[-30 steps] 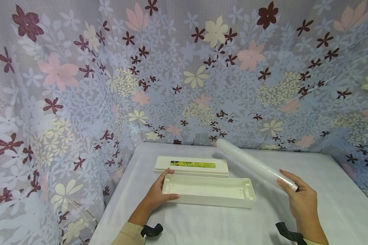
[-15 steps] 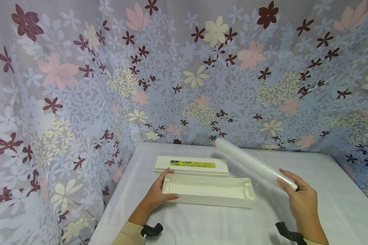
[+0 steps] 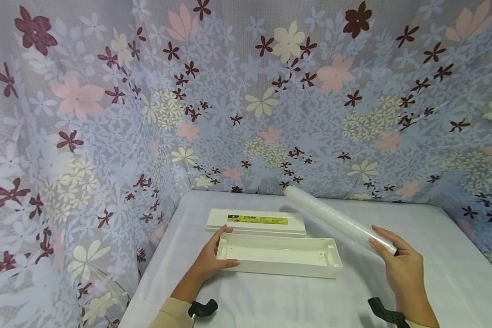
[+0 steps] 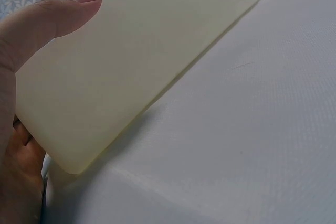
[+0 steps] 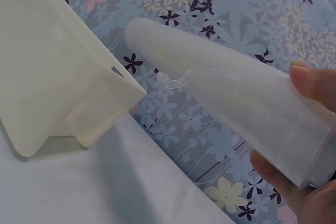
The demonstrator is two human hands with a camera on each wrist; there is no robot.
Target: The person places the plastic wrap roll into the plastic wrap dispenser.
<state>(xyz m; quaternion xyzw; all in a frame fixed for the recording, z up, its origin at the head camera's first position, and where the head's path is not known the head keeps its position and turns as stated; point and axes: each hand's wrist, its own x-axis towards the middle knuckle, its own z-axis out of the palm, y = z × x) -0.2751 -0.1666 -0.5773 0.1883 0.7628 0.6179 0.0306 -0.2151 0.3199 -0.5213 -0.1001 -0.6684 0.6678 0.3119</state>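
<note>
An open cream plastic box (image 3: 279, 269), long and narrow, lies on the table with its hollow facing up. My left hand (image 3: 213, 255) grips its left end, thumb on the front wall and fingers behind; the left wrist view shows the thumb (image 4: 68, 17) against the box's smooth front wall (image 4: 131, 61). My right hand (image 3: 402, 262) holds a roll of cling film (image 3: 332, 216) by its near end, off the table. The roll slants away to the upper left. In the right wrist view a loose, crinkled film edge (image 5: 173, 80) shows on the roll.
Right behind the box lies its matching cream lid (image 3: 217, 221) with a yellow-green label (image 3: 258, 220). A white cloth covers the table (image 3: 270, 305). A floral curtain (image 3: 238, 114) hangs behind and to the left, close to the roll's far end.
The roll in my right hand has shifted very slightly left. My left hand, the box and the lid have stayed put.
</note>
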